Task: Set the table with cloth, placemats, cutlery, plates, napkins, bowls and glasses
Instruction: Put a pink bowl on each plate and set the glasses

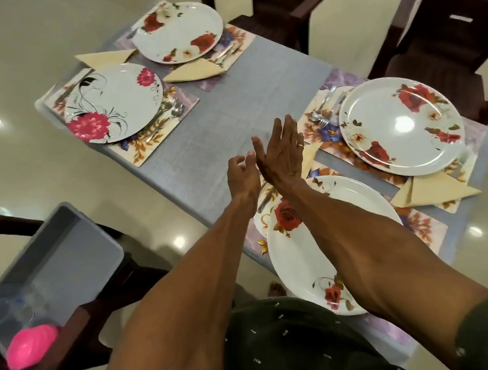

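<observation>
Four floral plates, nearest [308, 257], on placemats [164, 133] over grey cloth [238, 96]; folded napkins [432, 191], cutlery [322, 113] beside. No legible writing. Left hand [241, 174] loosely curled, right hand [282, 151] flat, both empty.

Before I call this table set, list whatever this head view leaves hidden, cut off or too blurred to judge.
- Cutlery at the nearest plate: only a handle end shows, hidden by the left hand and right hand.
- Clear tub on the chair: contents blurred, apart from a pink object.
- Nearest placemat: near end covered by the right forearm.
- Far plates' cutlery: too small to count.
</observation>
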